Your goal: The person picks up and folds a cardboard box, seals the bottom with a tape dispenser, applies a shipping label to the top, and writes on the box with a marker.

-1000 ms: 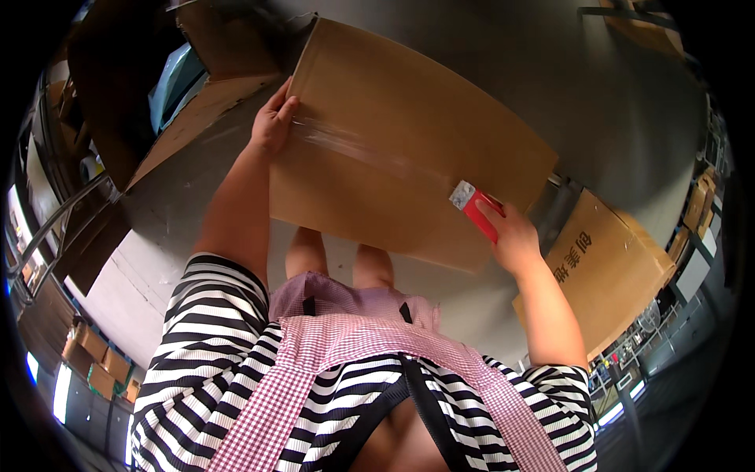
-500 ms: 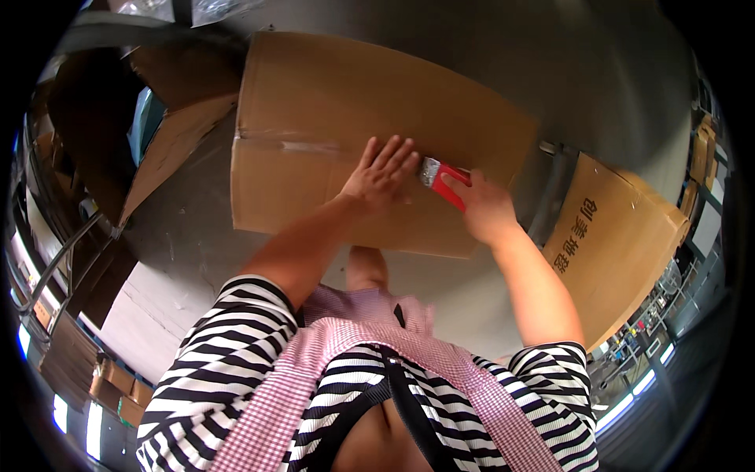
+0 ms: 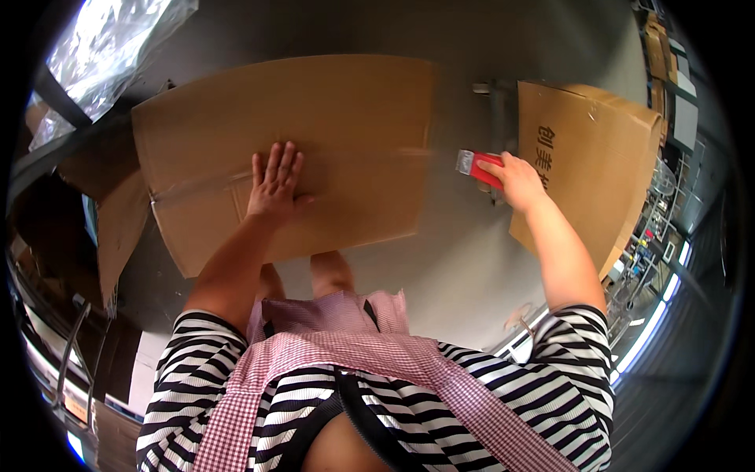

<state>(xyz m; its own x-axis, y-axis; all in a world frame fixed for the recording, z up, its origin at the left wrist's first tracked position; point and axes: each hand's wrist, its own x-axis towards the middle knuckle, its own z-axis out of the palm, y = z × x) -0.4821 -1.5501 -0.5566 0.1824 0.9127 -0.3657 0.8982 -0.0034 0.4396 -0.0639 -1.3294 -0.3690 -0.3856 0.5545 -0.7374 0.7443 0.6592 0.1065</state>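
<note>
A large brown closed carton [image 3: 354, 110] lies in front of me, with a seam across its top. Shiny clear strips show on the seam near both ends. My left hand [image 3: 275, 189] rests flat on the carton top, its fingers spread. Beyond the carton's right edge, my right hand [image 3: 519, 181] grips a red tape dispenser [image 3: 486, 171] by its body. The dispenser's silvery, clear-looking end points left toward the carton, apart from it.
To the right stands another brown carton [image 3: 605, 149] with dark print. An open carton [image 3: 122, 228] is at the left, below clear plastic film [image 3: 118, 51]. A bent metal rail [image 3: 75, 330] rises at the lower left. Cluttered racks [image 3: 641, 259] line the right side.
My right hand has carried the tape dispenser off the carton, past its right edge. The left hand now lies flat, away from the dispenser. The whole view has shifted and turned.
</note>
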